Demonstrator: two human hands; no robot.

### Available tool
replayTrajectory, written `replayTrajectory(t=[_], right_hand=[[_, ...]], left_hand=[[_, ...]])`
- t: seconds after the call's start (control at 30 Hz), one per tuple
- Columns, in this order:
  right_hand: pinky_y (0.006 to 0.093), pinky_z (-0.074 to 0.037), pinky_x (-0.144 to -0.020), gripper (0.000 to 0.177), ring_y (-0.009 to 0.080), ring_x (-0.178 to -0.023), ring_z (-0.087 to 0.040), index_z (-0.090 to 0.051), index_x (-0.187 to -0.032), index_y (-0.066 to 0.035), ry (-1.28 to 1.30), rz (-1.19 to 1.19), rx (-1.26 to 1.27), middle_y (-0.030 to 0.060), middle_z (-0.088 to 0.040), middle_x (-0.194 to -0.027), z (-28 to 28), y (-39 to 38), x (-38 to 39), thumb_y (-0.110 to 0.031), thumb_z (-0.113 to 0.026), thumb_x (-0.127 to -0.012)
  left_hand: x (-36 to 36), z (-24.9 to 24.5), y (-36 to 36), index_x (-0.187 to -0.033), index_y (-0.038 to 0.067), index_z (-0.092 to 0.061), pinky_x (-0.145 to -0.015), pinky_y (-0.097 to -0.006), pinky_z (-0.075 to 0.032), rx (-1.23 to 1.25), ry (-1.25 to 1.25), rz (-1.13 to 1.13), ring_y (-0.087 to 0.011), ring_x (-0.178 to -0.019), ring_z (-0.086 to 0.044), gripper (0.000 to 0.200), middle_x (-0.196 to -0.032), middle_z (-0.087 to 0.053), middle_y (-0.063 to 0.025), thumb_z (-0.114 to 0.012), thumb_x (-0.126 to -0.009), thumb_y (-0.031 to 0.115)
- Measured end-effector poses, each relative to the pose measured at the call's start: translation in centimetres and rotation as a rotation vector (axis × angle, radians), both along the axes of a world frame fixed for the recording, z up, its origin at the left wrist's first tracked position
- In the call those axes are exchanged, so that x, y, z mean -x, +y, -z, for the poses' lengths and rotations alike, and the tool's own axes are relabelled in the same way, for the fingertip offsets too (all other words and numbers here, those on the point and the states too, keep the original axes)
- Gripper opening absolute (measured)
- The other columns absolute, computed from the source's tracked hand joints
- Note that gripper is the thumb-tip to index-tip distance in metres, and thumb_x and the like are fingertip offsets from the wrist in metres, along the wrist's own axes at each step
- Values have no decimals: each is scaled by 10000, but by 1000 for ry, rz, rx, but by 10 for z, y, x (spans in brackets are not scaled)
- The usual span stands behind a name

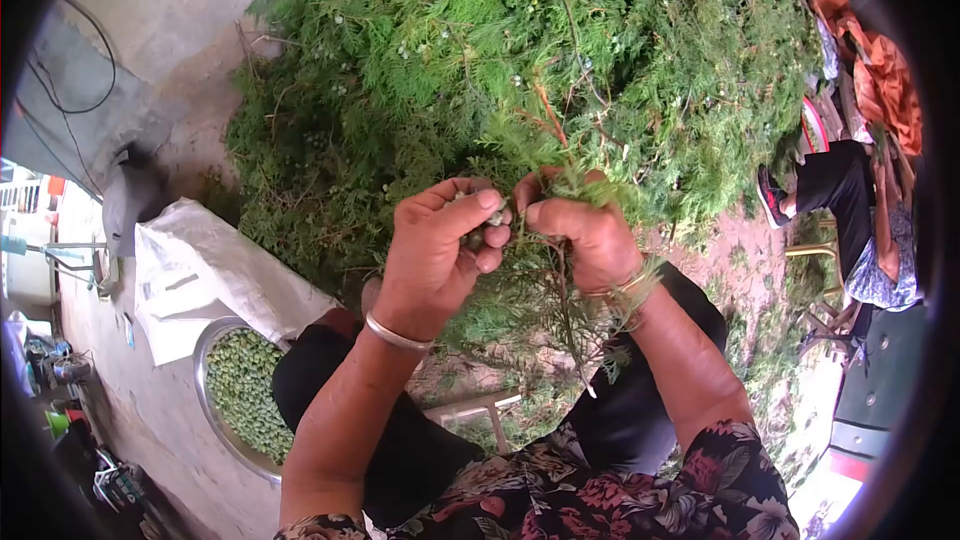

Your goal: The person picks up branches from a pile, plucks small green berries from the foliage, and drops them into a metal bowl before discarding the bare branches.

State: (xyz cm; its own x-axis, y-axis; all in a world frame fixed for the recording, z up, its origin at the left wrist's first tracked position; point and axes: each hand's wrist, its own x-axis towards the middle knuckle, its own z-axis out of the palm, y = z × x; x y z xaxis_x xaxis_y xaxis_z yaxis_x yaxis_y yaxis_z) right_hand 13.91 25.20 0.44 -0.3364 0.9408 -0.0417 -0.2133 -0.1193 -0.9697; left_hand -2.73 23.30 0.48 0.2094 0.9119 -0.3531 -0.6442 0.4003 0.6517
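Note:
My left hand (pixel 430 250) has its fingers curled around a few small green seed cones (pixel 497 208) that show between thumb and fingertips. Close beside it, my right hand (pixel 590 235) is closed on a leafy evergreen branch (pixel 563 290). The branch's thin brown stem hangs below my fist, and feathery green tips stick out above it. Both hands are over my lap, nearly touching. In front of them rises a large heap of cut evergreen branches (pixel 400 70), dotted with pale cones. To the left, a round metal basin (pixel 203 385) holds many green cones (pixel 243 385).
A white sack (pixel 215 265) lies beside the basin. A low wooden stool frame (pixel 480 407) shows between my knees. At right sits another person, whose dark trouser leg (pixel 838 185) and shoe (pixel 771 197) show near orange cloth (pixel 885 85). Loose sprigs litter the floor.

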Motion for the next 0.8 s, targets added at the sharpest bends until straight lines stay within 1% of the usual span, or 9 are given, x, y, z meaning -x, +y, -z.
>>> replayTrajectory(t=[0.03,0.17,0.2,0.4,0.53,0.6,0.63,0.7,0.8], right_hand=[[257,-430,-659,159,118,-700,-548,-616,-837,26,132,-30,250,28,-623,-829,-4,1,-1,-90,-639,-731],[224,-342,-592,211,67,-593,-403,-648,-915,-28,198,189,449,-31,-608,-825,6,12,-6,-177,-650,-766],[225,-316,-559,213,62,-548,-332,-649,-933,-48,174,229,397,-49,-597,-810,3,14,-8,-211,-630,-797],[243,-370,-518,224,85,-495,-348,-614,-868,-35,363,40,402,-48,-411,-598,-5,19,-23,-257,-605,-840],[324,-446,-508,242,120,-515,-451,-600,-868,-25,429,-13,404,-28,-385,-567,-6,20,-26,-265,-609,-844],[349,-454,-508,247,124,-512,-441,-599,-869,-19,413,-45,403,-24,-413,-584,-8,18,-27,-263,-620,-837],[349,-454,-508,247,124,-512,-441,-599,-869,-19,416,-48,400,-24,-413,-584,-10,16,-26,-263,-620,-837],[344,-452,-508,239,116,-501,-397,-602,-870,-14,425,-22,403,-20,-429,-609,-12,13,-24,-250,-623,-835],[302,-379,-538,204,53,-433,-335,-524,-845,-73,376,-34,393,-94,-349,-473,-19,11,-22,-265,-592,-849]], left_hand=[[2,1,1,-891,9,-557,-439,-209,-388,19,-36,-23,-119,-590,-531,92,-757,-585,-67,-608,-840,66],[25,6,6,-947,18,-532,-395,-192,-385,1,-72,-106,-112,-585,-519,142,-801,-571,-111,-581,-849,108],[37,2,5,-965,19,-536,-398,-188,-404,-34,-75,-127,-117,-586,-520,157,-804,-557,-110,-573,-842,110],[159,-32,-38,-1037,-4,-521,-382,-182,-373,-206,-30,-384,-109,-576,-497,200,-859,-540,-139,-525,-886,128],[218,-32,-118,-956,-7,-551,-433,-218,-383,61,662,-809,-126,-565,-502,175,-733,-541,-95,-559,-819,102],[274,8,-175,-847,-51,-588,-472,-256,-411,24,934,-756,-150,-552,-510,150,-719,-564,-97,-555,-751,60],[272,12,-196,-846,-75,-592,-515,-245,-428,151,1158,-765,-141,-557,-515,179,-737,-575,-103,-568,-728,58],[321,45,-250,-972,-69,-606,-780,-313,-485,288,1480,-508,-240,-803,-594,340,-816,-610,-107,-606,-663,71],[335,81,-291,-1015,-87,-605,-858,-313,-442,304,1635,-689,-240,-865,-580,395,-849,-621,-116,-628,-650,62]])
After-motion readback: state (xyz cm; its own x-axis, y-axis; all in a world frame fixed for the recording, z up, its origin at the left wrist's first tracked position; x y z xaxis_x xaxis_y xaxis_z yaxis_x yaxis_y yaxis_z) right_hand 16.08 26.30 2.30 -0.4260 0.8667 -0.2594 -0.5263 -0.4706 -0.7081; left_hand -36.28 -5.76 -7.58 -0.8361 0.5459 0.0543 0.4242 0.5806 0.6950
